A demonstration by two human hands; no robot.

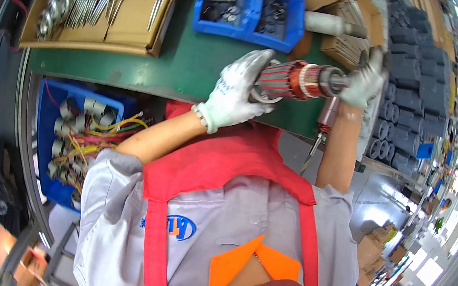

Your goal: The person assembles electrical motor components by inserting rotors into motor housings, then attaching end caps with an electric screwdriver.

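Observation:
In my gloved left hand is a motor armature, with red-lined slots, copper windings and a pale band. My fingers wrap round its left end. It lies nearly level above the front of the green bench, its shaft toward the right. A silvery ring-shaped part shows just under it, beside my left fingers; what it belongs to is hidden. My gloved right hand is next to the shaft's right end. Motion smears its fingers, so I cannot tell whether they grip the shaft.
Two joined blue bins of small metal parts stand behind the armature. A cardboard box of metal rods lies left on the green bench. A red-and-silver power tool hangs near my right forearm. A blue crate holds wired parts; grey housings are stacked right.

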